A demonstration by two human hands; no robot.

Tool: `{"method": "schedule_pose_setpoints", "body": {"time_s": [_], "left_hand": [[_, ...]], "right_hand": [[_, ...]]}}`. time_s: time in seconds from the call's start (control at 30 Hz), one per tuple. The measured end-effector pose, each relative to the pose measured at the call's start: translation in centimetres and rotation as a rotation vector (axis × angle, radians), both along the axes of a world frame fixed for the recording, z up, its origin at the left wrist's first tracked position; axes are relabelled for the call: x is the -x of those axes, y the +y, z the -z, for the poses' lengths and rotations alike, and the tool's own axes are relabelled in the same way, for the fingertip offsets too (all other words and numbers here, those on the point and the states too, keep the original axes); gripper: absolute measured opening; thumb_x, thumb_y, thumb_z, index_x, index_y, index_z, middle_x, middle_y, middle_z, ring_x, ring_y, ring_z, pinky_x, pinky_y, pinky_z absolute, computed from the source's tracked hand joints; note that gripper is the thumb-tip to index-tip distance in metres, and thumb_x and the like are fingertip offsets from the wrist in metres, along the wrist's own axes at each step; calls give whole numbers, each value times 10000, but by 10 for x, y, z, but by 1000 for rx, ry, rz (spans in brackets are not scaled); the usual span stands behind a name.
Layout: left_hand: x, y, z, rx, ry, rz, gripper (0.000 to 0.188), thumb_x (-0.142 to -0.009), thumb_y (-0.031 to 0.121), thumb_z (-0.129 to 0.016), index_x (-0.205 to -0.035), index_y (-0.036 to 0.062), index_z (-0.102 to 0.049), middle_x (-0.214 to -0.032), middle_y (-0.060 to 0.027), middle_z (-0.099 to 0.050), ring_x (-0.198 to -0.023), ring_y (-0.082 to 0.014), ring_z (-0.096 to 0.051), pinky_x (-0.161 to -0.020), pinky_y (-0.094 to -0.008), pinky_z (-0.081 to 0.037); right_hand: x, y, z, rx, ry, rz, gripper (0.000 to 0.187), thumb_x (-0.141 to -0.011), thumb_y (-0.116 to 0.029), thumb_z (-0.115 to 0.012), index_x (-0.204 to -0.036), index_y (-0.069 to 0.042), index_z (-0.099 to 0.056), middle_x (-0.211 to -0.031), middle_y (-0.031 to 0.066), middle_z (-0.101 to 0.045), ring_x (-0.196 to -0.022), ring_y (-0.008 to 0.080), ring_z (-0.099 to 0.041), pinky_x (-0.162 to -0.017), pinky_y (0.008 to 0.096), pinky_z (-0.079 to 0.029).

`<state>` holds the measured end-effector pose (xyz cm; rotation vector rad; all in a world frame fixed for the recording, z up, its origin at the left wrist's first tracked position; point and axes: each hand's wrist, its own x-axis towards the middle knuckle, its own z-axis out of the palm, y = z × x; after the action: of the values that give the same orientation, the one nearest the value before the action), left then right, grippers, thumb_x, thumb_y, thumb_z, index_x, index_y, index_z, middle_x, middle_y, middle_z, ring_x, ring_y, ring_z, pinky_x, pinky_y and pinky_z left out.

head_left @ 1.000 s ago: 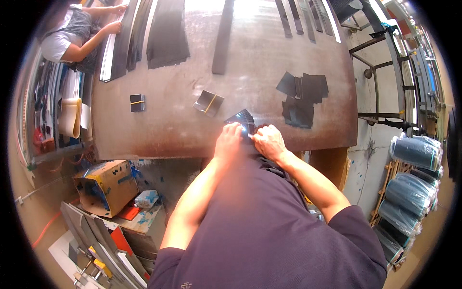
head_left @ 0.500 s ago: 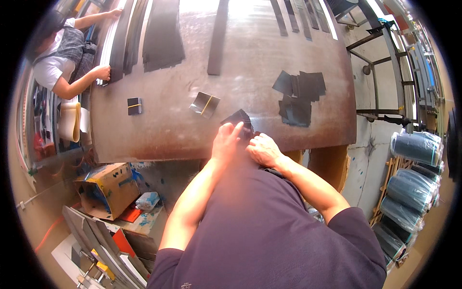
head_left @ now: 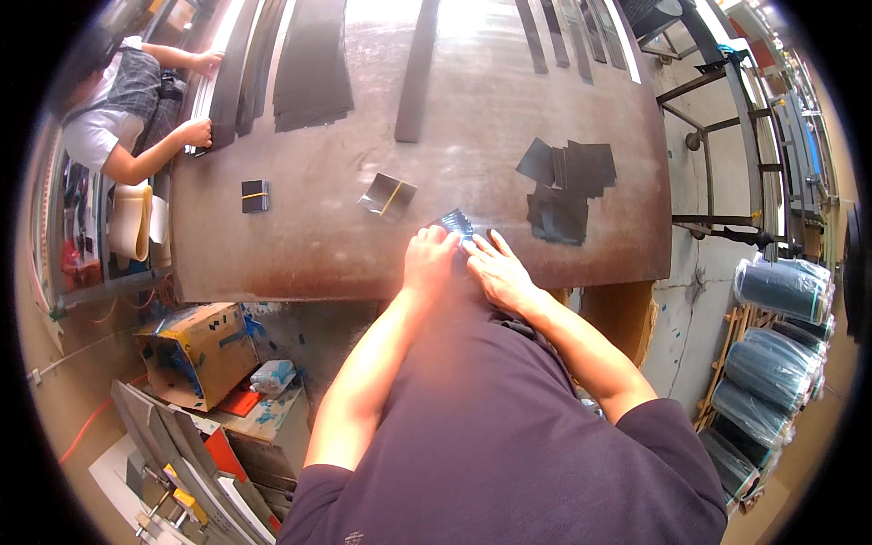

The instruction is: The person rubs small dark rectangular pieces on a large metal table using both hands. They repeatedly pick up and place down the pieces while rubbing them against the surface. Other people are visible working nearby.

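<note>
We look down at our own two hands at the near edge of a broad, brownish metal table (head_left: 318,245). A small fan of dark, glossy sheets (head_left: 456,221) spreads between them, just in front of our dark shirt (head_left: 518,427), its far end catching the light. Our left hand (head_left: 427,262) is at the fan's left side, fingers curled together and clamped on the sheets. Our right hand (head_left: 500,271) touches the right side, its index finger reaching toward the sheets and its other fingers slightly apart; we cannot tell whether its thumb pinches them.

Beyond our hands, to the left, we see a tilted stack of sheets (head_left: 377,193) bound with a yellow band, and farther left a smaller dark bundle (head_left: 251,196), also banded. To the right, loose dark squares (head_left: 556,218) overlap in a pile. Long dark strips (head_left: 416,82) lie toward the table's far side. At the upper left, a co-worker (head_left: 113,113) in a white short-sleeved top rests both hands on strips at the table's edge. Below the table's left side we see an open cardboard box (head_left: 218,341); at the far right, plastic-wrapped rolls (head_left: 777,363) are stacked.
</note>
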<state>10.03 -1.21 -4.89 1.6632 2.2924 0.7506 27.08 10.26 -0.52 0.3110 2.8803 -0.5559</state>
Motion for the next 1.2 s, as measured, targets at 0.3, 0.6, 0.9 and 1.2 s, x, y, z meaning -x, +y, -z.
{"method": "schedule_pose_setpoints", "body": {"time_s": [0.3,0.6,0.9,1.2], "left_hand": [[21,-27,-19,-192,-664,-296,37,-1049,117,-662,-1070,87,-662,-1155,-108,-700,-1234,-305,-645,-1053,-394,-517],[58,-124,-53,-229,-1750,-644,136,-1150,265,-584,-1203,140,-595,-880,36,-528,-756,-108,-539,-832,-329,-584],[38,-67,-36,-63,-1611,-665,217,-1139,335,-614,-1072,129,-612,-830,46,-551,-646,-60,-495,-578,-236,-437],[12,-12,-15,-92,-428,-123,118,-1101,171,-586,-1173,79,-590,-1016,-158,-719,-812,-343,-706,-752,-464,-584]], "right_hand": [[-4,-2,12,16,-13,35,249,-1031,-114,-483,-1188,-33,-659,-1627,133,-535,-1590,346,-391,-1348,608,-135],[-24,35,-21,-28,67,120,156,-978,-104,-546,-1089,-98,-657,-1532,107,-636,-1592,324,-398,-1346,631,-78],[-106,129,-11,-161,-116,340,173,-1023,-72,-533,-1142,-132,-643,-1352,66,-683,-1546,366,-463,-1307,702,-103],[-61,103,-23,26,320,468,34,-894,-155,-727,-882,-149,-758,-969,56,-762,-1033,313,-701,-934,486,-491]]}}
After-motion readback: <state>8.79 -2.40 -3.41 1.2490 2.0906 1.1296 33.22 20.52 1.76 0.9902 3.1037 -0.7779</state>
